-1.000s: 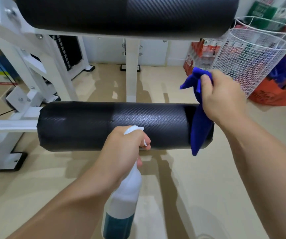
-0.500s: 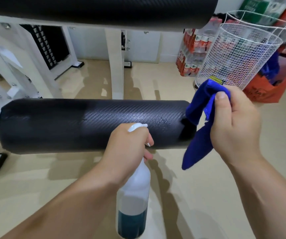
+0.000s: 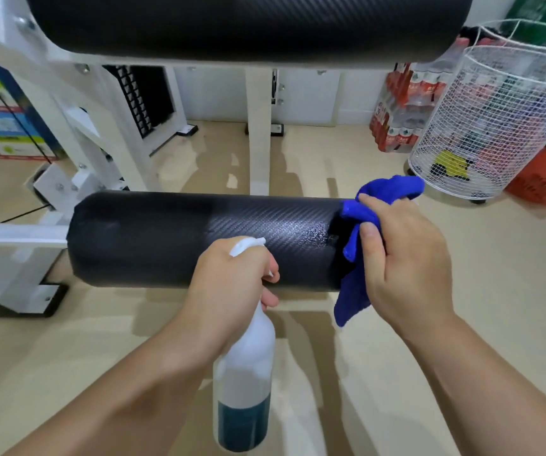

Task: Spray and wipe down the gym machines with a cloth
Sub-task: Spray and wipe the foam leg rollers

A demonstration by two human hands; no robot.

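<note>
- Head view: the black roller pad (image 3: 166, 238) lies crosswise mid-frame, bolted to the white machine frame (image 3: 258, 133) on its 9 o'clock end.
- The left hand (image 3: 228, 284) grips the neck of the spray bottle (image 3: 245, 366), one finger curled on the trigger. The nozzle sits right in front of the pad, and the bottle hangs down toward 6 o'clock with dark teal liquid in the bottom.
- The right hand (image 3: 403, 258) is clamped around the blue cloth (image 3: 353, 297), thumb on top, pressing it onto the pad's 3 o'clock end. A loose tail dangles below the pad.
- The pad surface looks wet and shiny just beside the cloth.
- A second black pad (image 3: 232, 24) runs across at 12 o'clock.
- A white wire basket (image 3: 495, 126) stands on the floor at 2 o'clock, with packs of water bottles (image 3: 393, 126) behind it.
</note>
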